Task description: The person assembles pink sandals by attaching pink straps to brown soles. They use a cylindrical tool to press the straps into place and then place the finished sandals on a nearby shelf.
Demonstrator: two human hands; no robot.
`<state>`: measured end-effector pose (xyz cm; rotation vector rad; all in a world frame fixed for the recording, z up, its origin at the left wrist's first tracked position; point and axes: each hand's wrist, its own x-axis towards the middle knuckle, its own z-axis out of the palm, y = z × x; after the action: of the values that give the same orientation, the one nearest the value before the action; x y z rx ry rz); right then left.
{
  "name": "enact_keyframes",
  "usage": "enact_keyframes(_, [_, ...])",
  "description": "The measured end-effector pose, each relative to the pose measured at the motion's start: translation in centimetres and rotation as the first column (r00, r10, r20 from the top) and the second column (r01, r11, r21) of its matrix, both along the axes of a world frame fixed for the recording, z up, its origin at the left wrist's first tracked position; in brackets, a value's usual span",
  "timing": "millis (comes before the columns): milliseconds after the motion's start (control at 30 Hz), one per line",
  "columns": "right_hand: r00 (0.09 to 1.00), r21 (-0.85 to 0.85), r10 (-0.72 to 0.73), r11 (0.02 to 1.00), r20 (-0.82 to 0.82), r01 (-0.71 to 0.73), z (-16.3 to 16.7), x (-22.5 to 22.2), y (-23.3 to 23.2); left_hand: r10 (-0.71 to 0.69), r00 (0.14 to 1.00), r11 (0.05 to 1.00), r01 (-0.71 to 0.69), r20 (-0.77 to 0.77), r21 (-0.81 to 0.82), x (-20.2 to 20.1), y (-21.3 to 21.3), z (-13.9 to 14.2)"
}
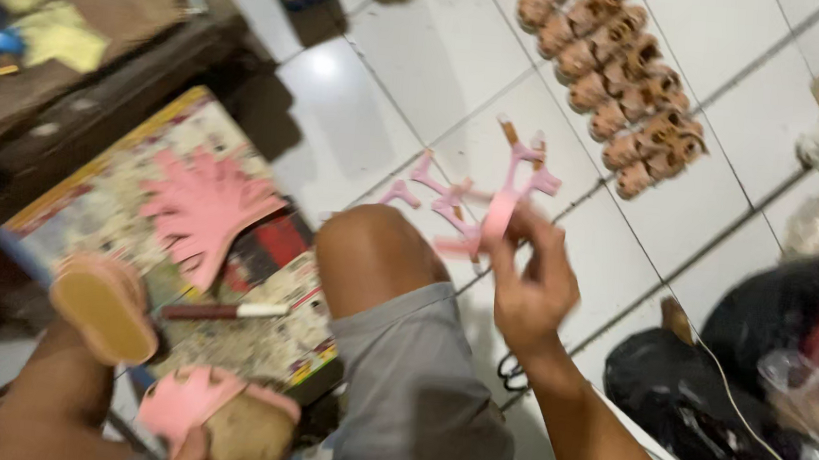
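white tiled floor (409,113) under the whole work area. beyond the right hand (533,293), up and to its right, small brown sandals (616,76) lie in two rows; blur prevents a firm count, roughly a dozen or more. left of the right hand, past the knee, a fan of pink straps (202,209) rests on a printed board (90,205); individual pieces not countable. one brush (223,311) lies just below that fan. right hand closed on one pink strap piece (510,194), held raised above the tiles. left hand (192,451) mostly out of frame; it appears to hold one sandal with pink strap (224,415), grip not confirmable. judgement: pinch the strap near its tabs, keep it flat.
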<state>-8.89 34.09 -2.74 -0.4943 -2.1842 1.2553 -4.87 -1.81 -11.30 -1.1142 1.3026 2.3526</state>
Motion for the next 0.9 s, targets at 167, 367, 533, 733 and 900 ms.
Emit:
enact_keyframes(167, [0.666,0.325,0.741,0.611,0.088,-0.722,8.3,4.6,-9.0,0.177,0.946,0.976,-0.133,-0.272,0.172,2.0,2.9,5.2])
enact_keyframes(367, [0.543,0.494,0.840,0.483,-0.028,-0.723,7.2,7.2,-15.7,0.164,0.932,0.962,-0.079,-0.323,0.262,4.1,4.5,9.7])
enact_keyframes(533, [0.606,0.385,0.794,0.576,-0.051,-0.722,8.1,8.6,-17.0,0.107,0.885,0.932,0.070,-0.454,0.357,6.7,3.4,11.5])
enact_keyframes(733, [0.639,0.147,0.767,0.626,0.056,-0.765,8.9,10.0,-16.1,0.109,0.844,0.944,0.077,-0.526,0.320,7.6,3.2,11.7])
enact_keyframes(900, [0.644,0.246,0.763,0.616,0.049,-0.749,7.8,10.8,-15.9,0.097,0.818,0.943,0.106,-0.567,0.315,7.6,3.7,12.5])
